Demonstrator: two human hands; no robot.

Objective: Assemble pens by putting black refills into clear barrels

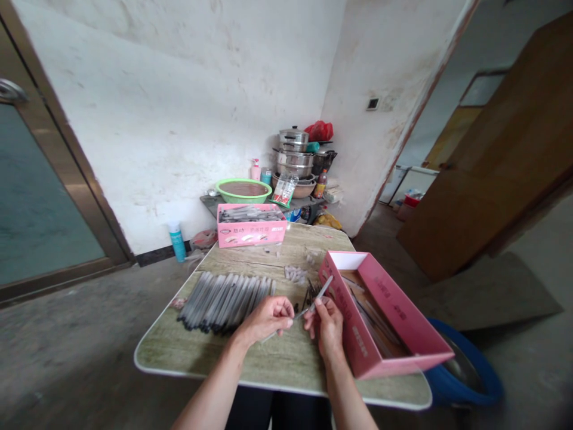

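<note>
Your two hands are apart over the near part of the bench (264, 364), with a small gap between them. Your right hand (329, 325) is closed on a slim pale tube (324, 288), which tilts up and to the right beside the wall of the large pink box (369, 352). Your left hand (271, 316) has thumb and fingers drawn together at the near end of a thin dark piece (301, 313) that spans the gap toward your right hand; you cannot tell whether those fingers grip it. A clear strip shows just below your left hand, too blurred to make out.

To the left of your left hand, a row of translucent tubes (228, 298) lies side by side on the bench, their dark ends toward you. Beyond your hands you have a small heap of pale pieces (294, 274), and some thin dark sticks (308, 292) lie near the large pink box. That box stands open on your right, with a few long slim pieces (378, 322) inside. At the far edge of the bench, a smaller pink box (251, 236) is filled with more grey tubes (250, 212).
</note>
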